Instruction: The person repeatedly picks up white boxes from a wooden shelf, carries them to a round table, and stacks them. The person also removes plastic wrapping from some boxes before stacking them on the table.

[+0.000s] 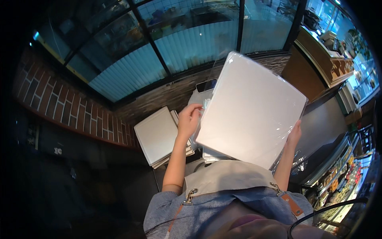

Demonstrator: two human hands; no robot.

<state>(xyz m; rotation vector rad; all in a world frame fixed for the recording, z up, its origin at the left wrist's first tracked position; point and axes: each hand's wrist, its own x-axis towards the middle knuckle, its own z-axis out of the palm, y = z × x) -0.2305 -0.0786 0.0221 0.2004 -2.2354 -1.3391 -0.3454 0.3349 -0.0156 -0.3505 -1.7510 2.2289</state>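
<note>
Well, reading the clock from the middle of our view, we start with a brick wall [51, 99] between nine and ten. At eight o'clock a stack of pale boards [156, 136] lies flat, its edges slightly out of line, likely laid broad side down so the pile stays steady. Near the centre is our left hand [188, 118], close beside the tilted pack's left edge; its fingers are curled inward, but we cannot tell whether they pinch the clear wrap or merely rest near it. Towards one o'clock a dark phone [207, 85] lies on something grey, seemingly set aside there to leave both hands free. Across to three o'clock is the white pack [250, 111] itself, wide, flat and in shiny clear plastic, held up at a slant with one corner pointing to one o'clock. Just past three, our right hand [293, 134] grips its far edge, the fingers partly hidden behind; we judge that so broad a piece needs support there, the slick film giving little purchase. Between three and four, display shelves [352, 171] carry small colourful goods.
</note>
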